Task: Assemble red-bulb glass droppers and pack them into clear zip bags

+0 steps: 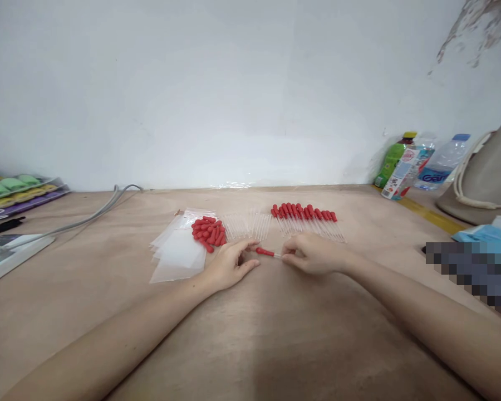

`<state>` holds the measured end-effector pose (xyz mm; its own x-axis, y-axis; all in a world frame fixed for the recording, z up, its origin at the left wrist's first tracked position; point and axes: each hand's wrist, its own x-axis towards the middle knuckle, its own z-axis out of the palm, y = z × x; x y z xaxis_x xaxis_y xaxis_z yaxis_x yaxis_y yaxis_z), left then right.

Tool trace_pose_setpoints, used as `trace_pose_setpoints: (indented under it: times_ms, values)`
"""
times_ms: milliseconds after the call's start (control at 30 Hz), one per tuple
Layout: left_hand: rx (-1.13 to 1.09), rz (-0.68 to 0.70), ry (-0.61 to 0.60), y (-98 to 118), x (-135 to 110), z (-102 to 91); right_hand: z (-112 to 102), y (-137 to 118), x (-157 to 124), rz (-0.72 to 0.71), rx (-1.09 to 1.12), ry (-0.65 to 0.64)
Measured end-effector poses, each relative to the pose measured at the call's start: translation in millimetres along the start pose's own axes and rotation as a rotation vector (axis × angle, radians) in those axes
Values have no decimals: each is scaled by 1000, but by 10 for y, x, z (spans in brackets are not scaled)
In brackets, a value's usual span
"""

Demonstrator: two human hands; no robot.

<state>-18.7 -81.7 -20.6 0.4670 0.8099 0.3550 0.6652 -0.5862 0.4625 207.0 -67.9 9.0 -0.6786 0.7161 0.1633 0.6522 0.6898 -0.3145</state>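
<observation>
My left hand [230,263] and my right hand [313,254] rest on the wooden table [250,334] and pinch the two ends of one dropper [268,253]. The left fingers are at its red bulb end; the right fingers hold its clear glass tube. Just behind my left hand lies a pile of loose red rubber bulbs [209,231]. Next to it are bare glass tubes [248,224] in a row. Behind my right hand is a row of finished droppers with red bulbs [307,218].
Clear plastic bags [179,253] lie stacked left of the bulbs. A grey cable [87,218] and trays [16,192] are at the far left. Bottles [409,165], a beige bag [488,175] and a blue packet [490,231] stand at the right.
</observation>
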Motion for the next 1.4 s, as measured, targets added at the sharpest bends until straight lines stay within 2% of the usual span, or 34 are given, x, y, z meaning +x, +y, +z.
trace_pose_setpoints:
  times_ms: [67,167,233,333,500,733,900,1000,1200,1400]
  values:
    - [10,29,-1,-3,1,0,-90,135,23,143,93,24]
    - [20,95,-64,2,10,13,-134,320,140,419,186,224]
    - [26,143,-116,0,19,27,-102,385,268,548,124,345]
    - [40,195,-161,-18,27,40,-3,402,488,615,-61,407]
    - [54,228,-178,-50,22,39,142,428,733,727,-298,370]
    - [56,221,-162,-48,28,49,231,544,734,712,-344,332]
    - [28,239,-147,-52,32,52,274,393,750,648,-311,339]
    - [28,241,-149,-59,30,55,308,268,807,632,-304,293]
    - [25,250,-151,-65,29,57,281,161,936,735,-237,177]
    - [40,248,-154,-48,34,48,273,170,998,765,-191,141]
